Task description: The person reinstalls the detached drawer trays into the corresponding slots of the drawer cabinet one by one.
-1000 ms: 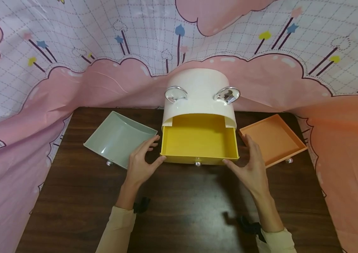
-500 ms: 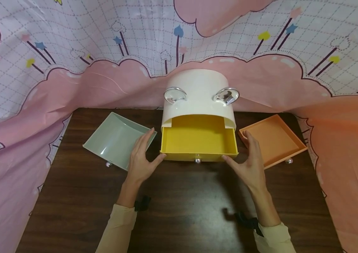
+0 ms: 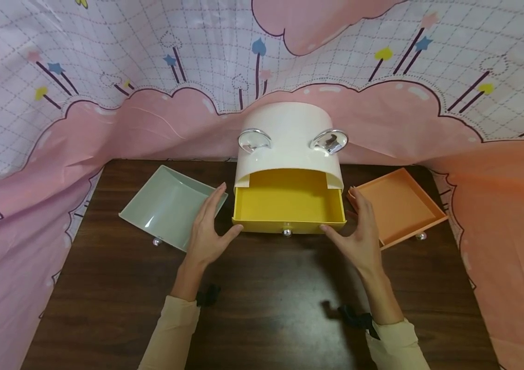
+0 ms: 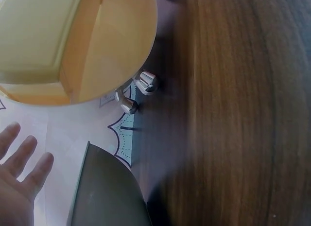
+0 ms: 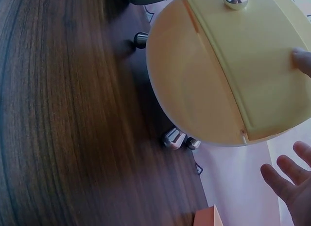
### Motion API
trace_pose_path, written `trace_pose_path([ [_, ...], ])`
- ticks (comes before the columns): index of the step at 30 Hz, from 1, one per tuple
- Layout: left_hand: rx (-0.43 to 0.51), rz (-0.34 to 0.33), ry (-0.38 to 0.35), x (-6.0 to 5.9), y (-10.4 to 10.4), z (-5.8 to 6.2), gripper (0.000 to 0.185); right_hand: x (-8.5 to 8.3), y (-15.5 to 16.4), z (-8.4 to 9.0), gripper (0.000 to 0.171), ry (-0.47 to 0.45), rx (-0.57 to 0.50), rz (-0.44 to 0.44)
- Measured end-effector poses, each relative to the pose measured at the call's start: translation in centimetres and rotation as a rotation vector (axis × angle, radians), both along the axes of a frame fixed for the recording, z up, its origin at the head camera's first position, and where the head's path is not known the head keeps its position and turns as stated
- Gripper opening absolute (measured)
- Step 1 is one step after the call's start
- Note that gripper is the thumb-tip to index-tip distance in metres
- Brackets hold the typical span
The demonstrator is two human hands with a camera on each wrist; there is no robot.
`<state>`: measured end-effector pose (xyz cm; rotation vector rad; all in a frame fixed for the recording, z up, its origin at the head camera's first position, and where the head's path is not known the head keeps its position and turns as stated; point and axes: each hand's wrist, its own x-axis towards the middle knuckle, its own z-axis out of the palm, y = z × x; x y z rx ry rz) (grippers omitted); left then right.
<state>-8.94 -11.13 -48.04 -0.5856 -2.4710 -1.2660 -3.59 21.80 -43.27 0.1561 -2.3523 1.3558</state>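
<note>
A dark wooden table (image 3: 262, 308) fills the lower view, hemmed on three sides by a pink and white patterned cloth (image 3: 104, 77). At the back middle of the table stands a cream cabinet (image 3: 288, 139) with a rounded top and two shiny chrome handles. A yellow drawer (image 3: 288, 205) sits partly pulled out of its lower opening, a small silver knob (image 3: 286, 232) on its front. To the left lies a grey-green drawer (image 3: 164, 205) flat on the table, to the right an orange drawer (image 3: 400, 203), each apart from the cabinet. The left hand (image 3: 208, 236) is released, fingers straight beside the yellow drawer's left side, thumb tip touching its front corner. The right hand (image 3: 359, 239) mirrors it, fingers straight along the right side, thumb on the front right corner. Neither hand grasps anything. Both wrists wear pale beige sleeves (image 3: 169, 334)
</note>
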Motion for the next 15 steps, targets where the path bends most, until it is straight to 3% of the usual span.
trace_pose_path([
  [6,0.011,-0.028,-0.013,-0.4,0.1,0.0,0.090,-1.4,1.1,-2.9,0.106,-0.017,0.004,-0.012],
  [15,0.055,-0.092,-0.024,-1.4,0.6,0.0,0.087,-2.5,1.1,-3.2,0.103,-0.010,0.007,-0.018],
])
